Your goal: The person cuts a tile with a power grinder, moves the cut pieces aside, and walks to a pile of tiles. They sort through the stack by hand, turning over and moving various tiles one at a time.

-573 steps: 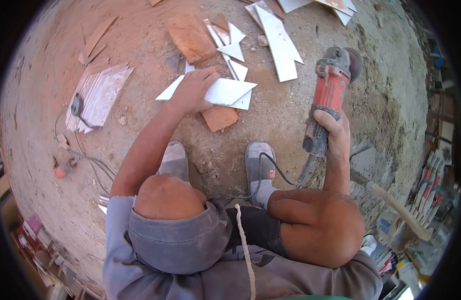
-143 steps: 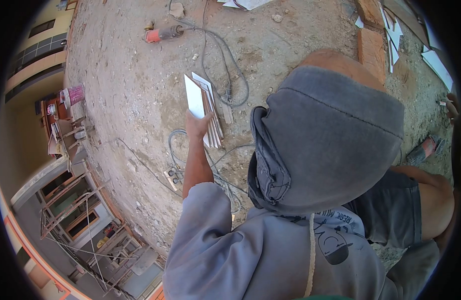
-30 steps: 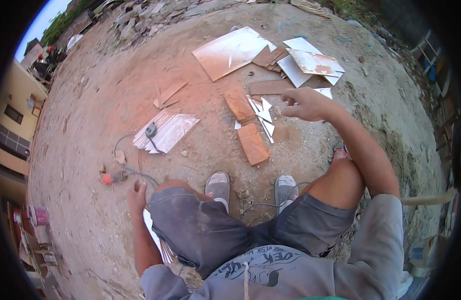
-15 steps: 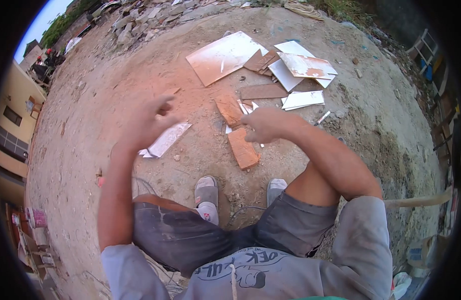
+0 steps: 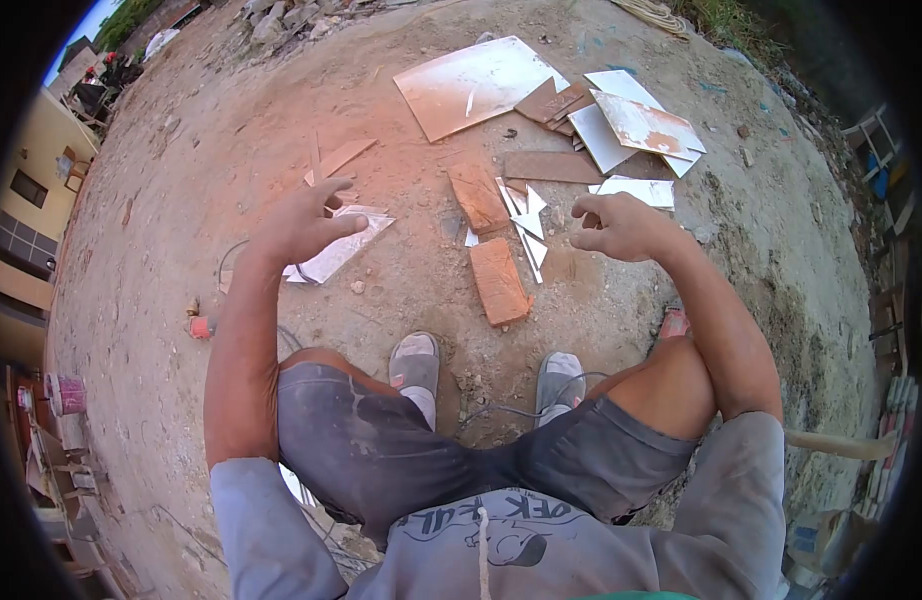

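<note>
- The step in hand is looking like a pause between handlings: the left hand (image 5: 309, 226) and the right hand (image 5: 629, 226) are hanging above the bare dirt ground (image 5: 141, 330), well apart, neither carrying anything.
- Taking up a piece from here would, I judge, be calling for lowering one hand, widening thumb from fingers and closing on a thin edge; sharp corners would be asking for care.
- The left grip is standing partly open, its fingers loosely curling and its thumb pointing across toward the right, with nothing held between.
- The right grip is likewise released, its fingers bending inward, with no object showing in it.
- A stack of thin, dusty white tile strips (image 5: 353, 247) is lying on the ground below the left hand, which is partly covering it from view; contact is not showing.
- White triangular tile offcuts (image 5: 529, 224) are lying between the hands, nearer the right, just beside a rough orange upper brick (image 5: 478, 198) and a matching lower brick (image 5: 499, 283).
- Pale rectangular tile pieces (image 5: 646, 191) are resting just beyond the right hand.
</note>
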Action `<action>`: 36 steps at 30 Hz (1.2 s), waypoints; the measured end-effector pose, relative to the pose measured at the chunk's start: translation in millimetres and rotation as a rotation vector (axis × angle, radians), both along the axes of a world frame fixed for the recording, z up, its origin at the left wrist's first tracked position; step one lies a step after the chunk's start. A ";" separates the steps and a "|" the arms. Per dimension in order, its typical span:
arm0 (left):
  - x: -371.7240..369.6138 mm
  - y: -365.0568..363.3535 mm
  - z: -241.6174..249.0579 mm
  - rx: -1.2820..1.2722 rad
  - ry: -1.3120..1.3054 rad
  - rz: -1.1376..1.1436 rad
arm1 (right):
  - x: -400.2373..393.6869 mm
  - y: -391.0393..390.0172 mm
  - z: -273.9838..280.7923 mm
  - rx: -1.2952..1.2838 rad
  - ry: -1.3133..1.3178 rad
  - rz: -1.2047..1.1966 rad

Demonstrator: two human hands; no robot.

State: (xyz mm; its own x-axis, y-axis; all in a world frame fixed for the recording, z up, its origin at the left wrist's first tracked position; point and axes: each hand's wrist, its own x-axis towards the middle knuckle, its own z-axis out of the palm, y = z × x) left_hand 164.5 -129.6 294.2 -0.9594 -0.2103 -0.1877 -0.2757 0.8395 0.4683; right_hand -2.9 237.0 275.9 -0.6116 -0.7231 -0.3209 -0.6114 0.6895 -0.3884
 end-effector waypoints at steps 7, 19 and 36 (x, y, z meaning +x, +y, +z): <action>-35.0 21.3 -16.2 0.004 -0.209 -0.222 | -5.8 2.6 -3.5 -0.051 0.053 -0.036; -57.6 31.4 -19.0 0.031 -0.138 -0.181 | -16.6 8.0 -23.6 0.004 -0.052 0.020; -60.7 39.2 -13.1 0.085 -0.181 -0.139 | -18.6 11.7 -24.8 0.010 -0.055 0.014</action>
State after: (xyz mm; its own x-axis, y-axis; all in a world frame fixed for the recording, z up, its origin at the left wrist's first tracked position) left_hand 103.8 -90.4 281.1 -0.9270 -0.0546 -0.3710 -0.2461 0.8349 0.4922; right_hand -21.4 248.7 251.1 -0.5831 -0.7278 -0.3609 -0.5987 0.6853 -0.4147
